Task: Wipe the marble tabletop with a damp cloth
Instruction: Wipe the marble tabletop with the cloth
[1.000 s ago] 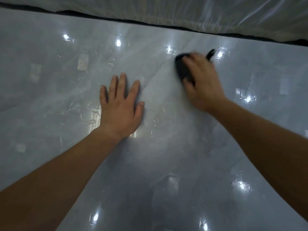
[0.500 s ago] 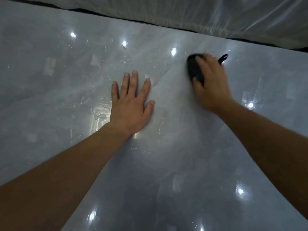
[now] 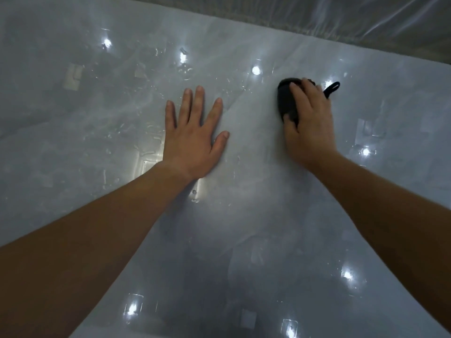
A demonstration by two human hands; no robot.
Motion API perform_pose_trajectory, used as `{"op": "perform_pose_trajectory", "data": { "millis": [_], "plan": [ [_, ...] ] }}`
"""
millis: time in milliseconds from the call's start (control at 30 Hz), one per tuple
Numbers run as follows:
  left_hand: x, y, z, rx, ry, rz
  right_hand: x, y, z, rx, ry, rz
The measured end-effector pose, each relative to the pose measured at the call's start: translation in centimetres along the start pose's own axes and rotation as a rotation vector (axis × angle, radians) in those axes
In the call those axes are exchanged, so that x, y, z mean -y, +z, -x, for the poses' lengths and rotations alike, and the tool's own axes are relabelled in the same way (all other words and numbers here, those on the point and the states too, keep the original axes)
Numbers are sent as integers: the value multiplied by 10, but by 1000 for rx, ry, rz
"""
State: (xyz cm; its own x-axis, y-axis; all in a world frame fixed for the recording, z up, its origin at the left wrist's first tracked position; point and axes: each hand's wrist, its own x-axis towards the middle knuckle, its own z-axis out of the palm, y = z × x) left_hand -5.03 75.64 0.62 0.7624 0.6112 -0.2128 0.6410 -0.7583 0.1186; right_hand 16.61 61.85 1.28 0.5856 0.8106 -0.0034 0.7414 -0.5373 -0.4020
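l hand (image 3: 192,140) flat on marble tabletop (image 3: 244,228), fingers (image 3: 199,101) spread; r hand (image 3: 310,120) fingers curled gripping dark cloth (image 3: 286,98).

A crinkled, translucent plastic sheet (image 3: 366,20) stretches across the top of the view, well beyond the fingers (image 3: 199,98). Its folds catch pale streaks of light up and right of them; what it covers cannot be told.

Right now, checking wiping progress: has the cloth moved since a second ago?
Yes. The cloth has come nearer the person: it was well beyond the fingertips of the planted left hand, and is now almost level with them.
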Motion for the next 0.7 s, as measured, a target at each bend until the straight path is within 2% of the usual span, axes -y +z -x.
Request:
{"op": "perform_pose_trajectory", "data": {
  "millis": [67,167,267,367,467,500,600,700],
  "plan": [
    [0,-2,2,5,4,5,14,7,23,13,-56,5],
    [-2,-4,12,-3,-3,15,25,10,85,135,-279,-6],
    [-11,-2,30,-21,-27,38,1,-3,99,186,-380,10],
    [-17,3,40,-46,-47,50,-33,-12,51,40,-184,8],
    [-18,7,40,-78,-46,28,-24,-5,29,-16,1,28],
    [-19,8,39,-80,-47,25,-12,1,35,-18,-34,32],
    [-23,8,40,-81,-67,28,16,10,89,85,-362,-16],
    [-25,3,40,-48,-97,55,9,0,133,245,-460,17]
  ]
}}
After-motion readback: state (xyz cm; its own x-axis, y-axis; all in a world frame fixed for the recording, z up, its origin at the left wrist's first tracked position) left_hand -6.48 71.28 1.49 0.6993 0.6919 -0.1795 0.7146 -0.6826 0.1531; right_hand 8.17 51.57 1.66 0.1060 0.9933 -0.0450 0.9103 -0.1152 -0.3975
